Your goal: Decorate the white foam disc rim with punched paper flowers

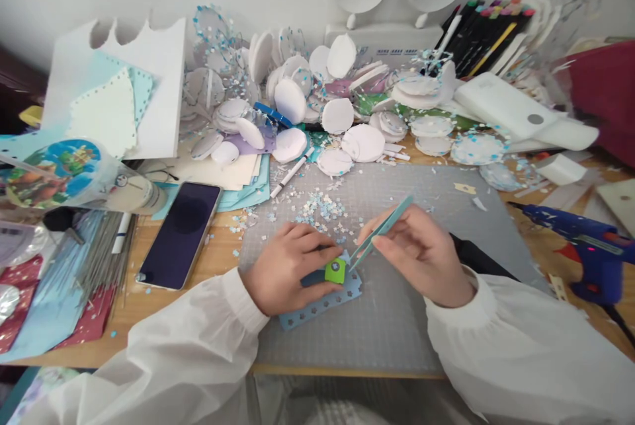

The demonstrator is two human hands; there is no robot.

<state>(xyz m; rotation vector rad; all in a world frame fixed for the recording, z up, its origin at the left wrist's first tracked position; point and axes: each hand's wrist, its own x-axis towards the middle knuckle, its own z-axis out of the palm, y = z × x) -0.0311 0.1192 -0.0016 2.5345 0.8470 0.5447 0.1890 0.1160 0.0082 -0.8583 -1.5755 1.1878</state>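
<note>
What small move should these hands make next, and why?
Perhaps nudge the tweezers to the green gadget: the right hand holds their tips close beside it, while the left hand grips it over the hole-punched blue strip.

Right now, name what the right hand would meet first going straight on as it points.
The teal tweezers in the right hand would likely meet the light-blue paper strip with flower-shaped holes; depth is unclear.

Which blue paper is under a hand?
The blue strip on the grey mat, with holes along its near edge; the left hand covers part of it. No hand covers the other blue sheets, like those beside the phone.
</note>
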